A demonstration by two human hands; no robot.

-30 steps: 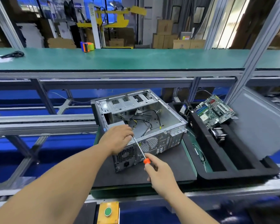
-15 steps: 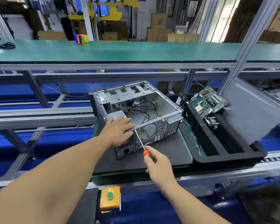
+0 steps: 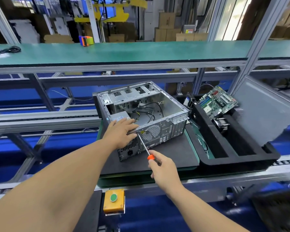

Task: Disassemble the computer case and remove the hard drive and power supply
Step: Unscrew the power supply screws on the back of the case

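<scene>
Unscrewing power supply (image 3: pixel 120 116) from computer case (image 3: pixel 164 129): right hand (image 3: pixel 163 170) gripping screwdriver (image 3: pixel 145 148) square-on; left hand (image 3: pixel 121 133), fingers flat, bracing against slip.

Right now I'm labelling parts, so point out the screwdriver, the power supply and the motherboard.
screwdriver (image 3: pixel 143 144), head view, on its metal shaft.
power supply (image 3: pixel 120 116), head view, on its grey top.
motherboard (image 3: pixel 216 102), head view, on the board's middle.

Black mat (image 3: pixel 172 153) on a green pallet (image 3: pixel 124 179), carried by the conveyor line (image 3: pixel 241 177). On the mat, an open computer case (image 3: pixel 157 118). Right of the case, touching the mat's edge, a black tray (image 3: pixel 238 158) on the same line.
</scene>
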